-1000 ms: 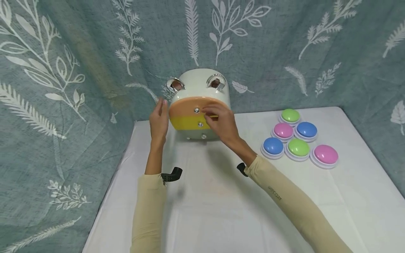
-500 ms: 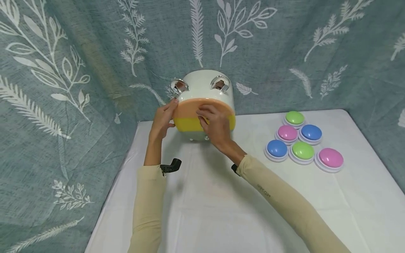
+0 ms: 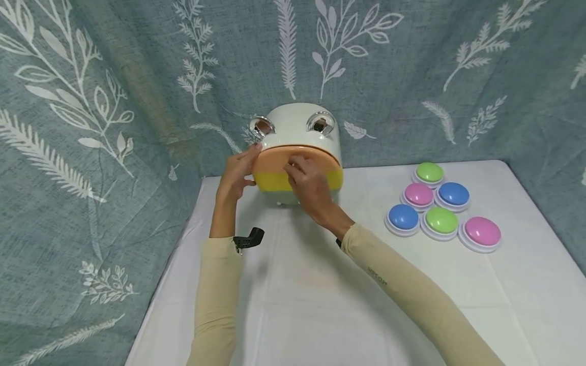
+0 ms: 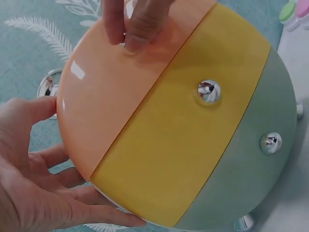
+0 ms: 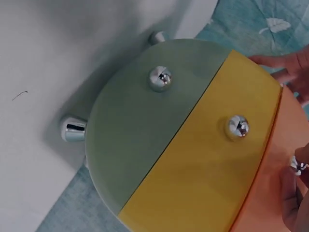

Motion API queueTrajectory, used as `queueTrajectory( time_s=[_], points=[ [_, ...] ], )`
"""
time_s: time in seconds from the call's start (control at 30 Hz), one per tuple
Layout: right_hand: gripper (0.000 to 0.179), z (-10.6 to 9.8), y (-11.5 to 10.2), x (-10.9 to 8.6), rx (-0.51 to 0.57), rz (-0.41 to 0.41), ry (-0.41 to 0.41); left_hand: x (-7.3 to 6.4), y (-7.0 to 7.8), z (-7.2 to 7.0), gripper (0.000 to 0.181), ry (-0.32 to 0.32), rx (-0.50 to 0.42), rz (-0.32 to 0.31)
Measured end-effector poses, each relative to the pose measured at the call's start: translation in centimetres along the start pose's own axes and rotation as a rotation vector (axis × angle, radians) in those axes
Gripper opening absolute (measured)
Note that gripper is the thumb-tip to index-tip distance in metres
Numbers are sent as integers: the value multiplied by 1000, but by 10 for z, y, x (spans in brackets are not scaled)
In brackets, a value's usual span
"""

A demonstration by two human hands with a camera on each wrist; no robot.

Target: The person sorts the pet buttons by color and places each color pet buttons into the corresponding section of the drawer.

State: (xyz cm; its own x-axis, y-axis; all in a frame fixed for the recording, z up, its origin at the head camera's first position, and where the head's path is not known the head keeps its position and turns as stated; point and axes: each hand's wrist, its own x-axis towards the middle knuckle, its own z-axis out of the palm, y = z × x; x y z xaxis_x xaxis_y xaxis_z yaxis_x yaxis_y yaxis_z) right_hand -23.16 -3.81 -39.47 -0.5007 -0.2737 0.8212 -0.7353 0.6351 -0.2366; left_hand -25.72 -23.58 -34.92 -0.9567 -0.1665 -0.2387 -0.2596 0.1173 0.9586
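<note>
A small rounded cabinet (image 3: 293, 122) stands at the back of the table, with a cream body and silver ring ears. Its front has an orange drawer (image 4: 104, 96), a yellow drawer (image 4: 164, 140) and a green drawer (image 5: 140, 116), each with a silver knob. My right hand (image 3: 310, 185) pinches the orange drawer's knob (image 5: 297, 166) between thumb and fingers. A thin gap shows along that drawer's top edge in the head view. My left hand (image 3: 235, 173) rests against the cabinet's left side, its fingers spread along the edge.
Several round push lights or buttons (image 3: 441, 220) in pink, blue and green, with white bases, sit together on the right of the white-covered table (image 3: 293, 305). A leaf-patterned curtain (image 3: 220, 61) hangs close behind the cabinet and along both sides.
My left hand has moved in from beside the cabinet to touch its left side. My right hand has shifted left onto the top knob, and the orange drawer has come out slightly.
</note>
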Motion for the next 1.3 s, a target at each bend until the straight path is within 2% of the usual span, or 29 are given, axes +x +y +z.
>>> queueTrajectory(
  time_s=[0.1,0.47,0.8,1.03,1.17,1.3],
  points=[
    [14,-3,-4,-4,-32,-48,-9,0,1,-2,78,-1,1,-15],
    [16,-16,-28,-26,-114,-112,19,3,3,-4,74,-27,-11,-25],
    [14,-26,-44,-40,-147,-126,38,4,4,-6,73,-35,-41,-37],
    [18,-30,-45,-42,-153,-116,62,5,4,-3,74,-58,-21,-28],
    [21,-39,-43,-38,-93,-137,150,5,4,-5,75,-72,-38,-32],
    [13,-57,-29,-29,-42,-125,327,3,4,-6,75,-77,-45,-41]
  ],
)
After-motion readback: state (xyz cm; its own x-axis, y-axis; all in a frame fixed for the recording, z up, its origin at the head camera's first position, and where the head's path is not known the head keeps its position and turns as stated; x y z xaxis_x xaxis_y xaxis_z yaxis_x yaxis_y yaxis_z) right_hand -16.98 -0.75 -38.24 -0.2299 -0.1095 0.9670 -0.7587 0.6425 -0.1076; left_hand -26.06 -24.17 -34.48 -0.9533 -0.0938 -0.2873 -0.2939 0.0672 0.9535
